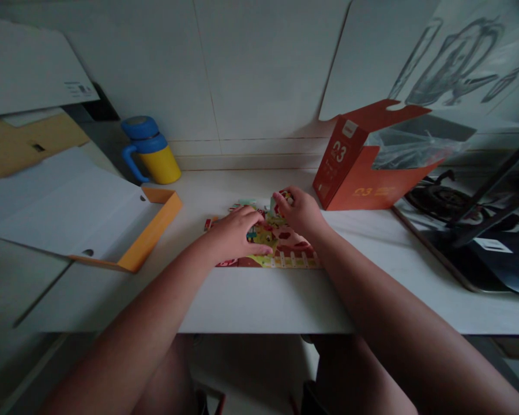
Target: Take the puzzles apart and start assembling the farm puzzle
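Near the white desk's [263, 300] front edge, our left hand [237, 230] curves open over a flat multicoloured sheet [288, 239]; our right hand [301, 212] pinches a red-and-white piece [283, 199].

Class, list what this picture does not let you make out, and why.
All in the head view:
- Piece: full shape, behind the right hand.
- Printed picture: part under the left hand.
- Orange-red box: bottom inside, behind its walls and clear plastic; small lettering too small.
- Stove: far right, cut off by the edge.
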Action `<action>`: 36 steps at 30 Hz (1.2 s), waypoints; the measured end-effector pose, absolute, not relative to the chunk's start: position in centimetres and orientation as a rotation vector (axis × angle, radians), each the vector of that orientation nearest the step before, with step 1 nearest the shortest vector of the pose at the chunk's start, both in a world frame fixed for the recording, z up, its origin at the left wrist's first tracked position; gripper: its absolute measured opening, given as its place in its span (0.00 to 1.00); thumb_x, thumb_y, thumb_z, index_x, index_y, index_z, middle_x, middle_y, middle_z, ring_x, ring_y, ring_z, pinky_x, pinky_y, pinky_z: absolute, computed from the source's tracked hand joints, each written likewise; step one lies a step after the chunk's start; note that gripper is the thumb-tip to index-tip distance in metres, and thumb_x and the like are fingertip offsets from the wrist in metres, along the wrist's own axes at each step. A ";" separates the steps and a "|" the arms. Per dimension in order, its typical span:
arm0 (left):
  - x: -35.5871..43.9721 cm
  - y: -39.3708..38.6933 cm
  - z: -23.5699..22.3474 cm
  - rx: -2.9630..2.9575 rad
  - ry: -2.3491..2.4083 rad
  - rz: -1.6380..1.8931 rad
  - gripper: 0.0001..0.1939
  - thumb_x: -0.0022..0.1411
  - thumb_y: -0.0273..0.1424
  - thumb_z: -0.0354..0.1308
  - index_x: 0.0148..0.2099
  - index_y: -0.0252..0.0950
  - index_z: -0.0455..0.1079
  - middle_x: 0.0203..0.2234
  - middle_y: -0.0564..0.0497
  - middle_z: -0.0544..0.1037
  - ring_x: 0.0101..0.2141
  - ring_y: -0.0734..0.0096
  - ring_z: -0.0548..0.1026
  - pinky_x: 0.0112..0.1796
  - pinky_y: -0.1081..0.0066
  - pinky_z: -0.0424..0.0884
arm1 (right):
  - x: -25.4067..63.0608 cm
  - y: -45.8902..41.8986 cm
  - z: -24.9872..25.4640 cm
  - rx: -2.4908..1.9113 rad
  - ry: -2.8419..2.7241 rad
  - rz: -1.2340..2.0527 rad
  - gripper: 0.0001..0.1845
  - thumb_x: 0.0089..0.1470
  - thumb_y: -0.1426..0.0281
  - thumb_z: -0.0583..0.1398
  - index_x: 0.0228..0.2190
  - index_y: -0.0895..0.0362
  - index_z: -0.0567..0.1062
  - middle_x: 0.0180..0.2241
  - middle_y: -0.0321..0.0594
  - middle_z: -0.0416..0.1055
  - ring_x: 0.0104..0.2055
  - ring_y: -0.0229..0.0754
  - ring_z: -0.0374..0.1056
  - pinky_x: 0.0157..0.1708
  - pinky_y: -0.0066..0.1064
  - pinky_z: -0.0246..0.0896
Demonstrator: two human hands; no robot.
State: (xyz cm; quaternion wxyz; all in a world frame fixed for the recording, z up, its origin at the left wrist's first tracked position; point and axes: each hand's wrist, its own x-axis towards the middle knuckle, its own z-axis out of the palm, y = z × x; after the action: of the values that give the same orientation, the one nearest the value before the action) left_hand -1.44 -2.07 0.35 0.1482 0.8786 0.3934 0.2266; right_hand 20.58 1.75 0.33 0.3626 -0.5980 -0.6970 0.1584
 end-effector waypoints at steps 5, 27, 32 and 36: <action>-1.1 -2.1 -0.3 2.618 1.135 0.463 0.27 0.53 0.50 0.74 0.47 0.40 0.74 0.50 0.43 0.74 0.53 0.50 0.73 0.55 0.57 0.69 | 20.4 1.6 0.2 -1.536 -1.817 0.414 0.20 0.66 0.51 0.57 0.36 0.54 0.77 0.31 0.41 0.78 0.31 0.42 0.68 0.31 0.31 0.52; -1.0 -0.1 -1.3 1.399 0.924 0.986 0.17 0.60 0.29 0.67 0.51 0.36 0.72 0.42 0.48 0.81 0.40 0.71 0.79 0.45 0.66 0.77 | 19.3 0.1 0.5 -1.189 -1.850 0.700 0.23 0.65 0.49 0.58 0.42 0.55 0.78 0.34 0.40 0.80 0.33 0.41 0.72 0.33 0.29 0.61; -1.6 0.4 -1.2 1.648 1.083 0.978 0.13 0.66 0.28 0.59 0.52 0.35 0.74 0.45 0.45 0.82 0.44 0.65 0.80 0.49 0.62 0.77 | 19.5 0.4 0.4 -1.263 -1.816 0.741 0.24 0.63 0.46 0.59 0.38 0.54 0.77 0.29 0.38 0.78 0.29 0.41 0.70 0.29 0.29 0.57; -3.7 1.5 -1.2 2.208 1.551 0.960 0.13 0.68 0.30 0.57 0.53 0.35 0.75 0.53 0.40 0.79 0.56 0.56 0.75 0.61 0.56 0.68 | 20.2 1.2 0.4 -1.402 -1.724 0.613 0.26 0.64 0.44 0.57 0.34 0.55 0.77 0.26 0.39 0.76 0.27 0.40 0.67 0.27 0.30 0.54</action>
State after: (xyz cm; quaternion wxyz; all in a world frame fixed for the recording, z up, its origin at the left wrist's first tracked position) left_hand -3.68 1.52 -1.22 0.1383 0.7635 0.5364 0.3320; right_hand 20.16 1.20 0.35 0.4063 -0.5558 -0.6834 0.2429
